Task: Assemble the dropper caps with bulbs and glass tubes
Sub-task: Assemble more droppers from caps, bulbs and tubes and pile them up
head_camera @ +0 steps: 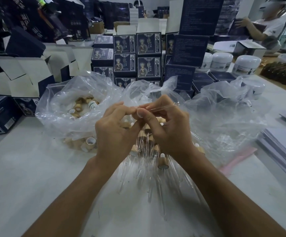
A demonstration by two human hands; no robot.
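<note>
At the centre of the frame, both hands meet above the worktop (27, 177). The right hand (166, 127) pinches a glass tube (162, 106) between thumb and forefinger; the tube runs from the fingertips toward the upper right, its far end free in the air. The left hand (116, 129) has its fingers curled, with the tips brought against the near end of the tube. It probably holds a cap there, but the fingers hide it and I cannot tell for sure.

Below the hands lies a heap of finished droppers (156, 158), wooden-coloured caps with white bulbs and tubes pointing toward the bottom of the frame. Left of centre, an open plastic bag (66, 100) keeps loose caps (80, 101). A second clear bag (224, 108) is on the right, and stacks of dark printed boxes (137, 53) fill the upper middle.

I judge the tube to be very light, stiff, smooth and quite fragile (thin glass will snap if it is bent sideways). It should be held close to the end that goes into the cap, as the right hand does now, and pushed straight along its own axis. The bulb is likely soft and will give under pressure, so the hard collar of the cap is the better place for the other hand.
</note>
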